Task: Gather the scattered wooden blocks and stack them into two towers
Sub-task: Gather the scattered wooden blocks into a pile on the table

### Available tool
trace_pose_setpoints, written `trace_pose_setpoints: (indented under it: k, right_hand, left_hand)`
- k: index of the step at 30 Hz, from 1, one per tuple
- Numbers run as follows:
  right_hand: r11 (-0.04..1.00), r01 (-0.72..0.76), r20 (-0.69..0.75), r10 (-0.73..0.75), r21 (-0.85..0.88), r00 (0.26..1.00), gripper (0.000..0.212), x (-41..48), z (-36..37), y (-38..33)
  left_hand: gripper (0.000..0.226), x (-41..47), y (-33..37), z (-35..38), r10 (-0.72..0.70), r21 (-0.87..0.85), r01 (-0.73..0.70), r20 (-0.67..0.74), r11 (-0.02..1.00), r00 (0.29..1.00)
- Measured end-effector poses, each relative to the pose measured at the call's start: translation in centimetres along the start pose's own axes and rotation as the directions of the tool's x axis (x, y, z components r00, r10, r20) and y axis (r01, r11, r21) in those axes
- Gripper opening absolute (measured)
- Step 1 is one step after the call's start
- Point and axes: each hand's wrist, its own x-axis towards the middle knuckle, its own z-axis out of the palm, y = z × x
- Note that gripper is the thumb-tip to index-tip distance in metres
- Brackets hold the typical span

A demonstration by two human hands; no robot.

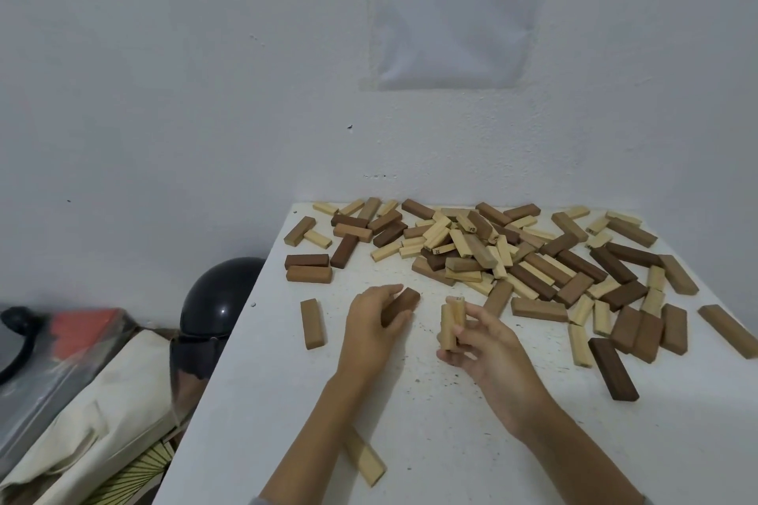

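Note:
Several wooden blocks, pale, tan and dark brown, lie scattered in a pile (pixel 484 250) across the far half of the white table (pixel 262 402). My left hand (pixel 371 326) grips a dark brown block (pixel 404 303) near the table's middle. My right hand (pixel 484 344) holds two pale blocks (pixel 451 322) upright, side by side. A tan block (pixel 312 323) lies alone left of my left hand. A pale block (pixel 367 459) lies near the front, partly under my left forearm. No tower stands on the table.
A dark block (pixel 613 369) lies to the right of my right hand. Off the table's left edge sit a black helmet (pixel 217 299), a cloth bag (pixel 102 414) and a clear box (pixel 41 365). A white wall with a taped paper sheet (pixel 455 8) stands right behind the table.

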Motion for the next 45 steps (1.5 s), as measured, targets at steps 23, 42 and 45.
trace_pose_setpoints:
  k: [23,42,45]
  right_hand:
    - [0.014,0.673,0.665,0.170,-0.740,0.727,0.081,-1.5,5.2,2.7]
    - [-0.097,0.444,0.451,-0.308,-0.891,0.838,0.035,-2.4,4.4,5.1]
    - [-0.105,0.379,0.391,-0.329,-0.920,0.859,0.051,-2.7,4.7,6.1]
  left_hand:
    - [0.041,-5.1,-1.6,-12.2,-0.498,-0.819,0.312,0.037,0.482,0.867]
    - [0.040,-3.0,-4.1,-7.6,-0.163,0.188,0.204,-0.214,0.961,0.963]
    - [0.038,-2.5,-4.0,-6.8,-0.149,0.205,0.192,-0.210,0.960,0.966]
